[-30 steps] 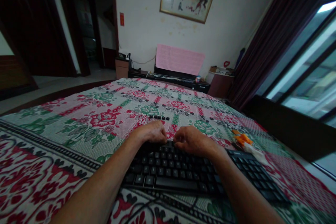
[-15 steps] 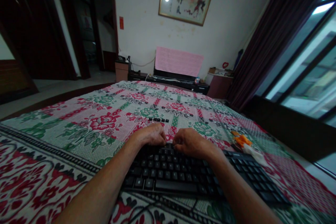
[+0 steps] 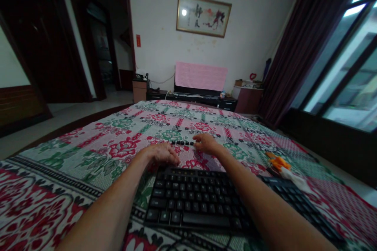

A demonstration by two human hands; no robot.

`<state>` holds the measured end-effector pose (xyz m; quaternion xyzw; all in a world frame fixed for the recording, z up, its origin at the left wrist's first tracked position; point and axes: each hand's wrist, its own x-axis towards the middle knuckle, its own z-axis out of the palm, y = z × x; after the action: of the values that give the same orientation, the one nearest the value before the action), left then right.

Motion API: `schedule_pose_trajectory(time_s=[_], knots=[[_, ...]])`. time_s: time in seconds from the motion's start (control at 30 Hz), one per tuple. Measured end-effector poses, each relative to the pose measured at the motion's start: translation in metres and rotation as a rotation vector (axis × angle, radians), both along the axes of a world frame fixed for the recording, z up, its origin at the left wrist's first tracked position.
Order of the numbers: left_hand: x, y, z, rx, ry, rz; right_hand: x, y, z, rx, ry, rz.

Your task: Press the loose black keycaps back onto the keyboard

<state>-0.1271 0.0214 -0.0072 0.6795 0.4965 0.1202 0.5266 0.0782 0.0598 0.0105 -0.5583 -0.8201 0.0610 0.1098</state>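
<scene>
A short row of loose black keycaps (image 3: 182,142) lies on the flowered cloth (image 3: 88,153), just beyond the black keyboard (image 3: 194,200). The right hand (image 3: 206,144) touches the row's right end, fingers curled; whether it pinches a cap I cannot tell. The left hand (image 3: 163,153) rests knuckles-up at the keyboard's far edge, fingers tucked under, so I cannot tell its grip either. An orange object (image 3: 277,162) lies near the keyboard's right end.

bare cloth (image 3: 97,141) left of keyboard (image 3: 194,200); keycaps (image 3: 182,142) beyond.
</scene>
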Motion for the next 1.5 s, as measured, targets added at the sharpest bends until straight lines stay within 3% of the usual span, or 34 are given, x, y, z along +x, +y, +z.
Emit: schedule_pose_trajectory(time_s=[0.13, 0.3, 0.5, 0.63, 0.77, 0.9, 1.17, 1.37, 1.5], knots=[[0.002, -0.006, 0.003, -0.010, 0.011, 0.015, -0.007, 0.016, -0.014, -0.010, -0.011, -0.036], [-0.003, -0.021, 0.016, 0.078, 0.074, -0.089, -0.006, 0.009, -0.012, -0.002, 0.016, -0.048], [-0.006, -0.030, 0.016, 0.170, 0.162, -0.087, 0.005, -0.037, 0.003, -0.065, 0.145, 0.065], [-0.001, -0.029, 0.014, 0.171, 0.199, -0.055, 0.006, -0.076, 0.013, -0.288, 0.397, 0.218], [0.000, -0.028, 0.013, 0.157, 0.180, -0.027, 0.004, -0.093, 0.015, -0.315, 0.353, 0.212], [0.000, -0.028, 0.011, 0.164, 0.169, -0.006, 0.004, -0.090, 0.009, -0.291, 0.274, 0.183], [0.000, -0.029, 0.010, 0.188, 0.151, 0.000, 0.001, -0.085, 0.006, -0.363, 0.313, 0.162], [0.022, -0.039, 0.023, 0.270, 0.100, -0.057, 0.005, -0.081, 0.006, -0.416, 0.357, 0.198], [0.035, -0.042, 0.023, 0.310, 0.130, -0.067, 0.010, -0.075, 0.000, -0.454, 0.380, 0.225]])
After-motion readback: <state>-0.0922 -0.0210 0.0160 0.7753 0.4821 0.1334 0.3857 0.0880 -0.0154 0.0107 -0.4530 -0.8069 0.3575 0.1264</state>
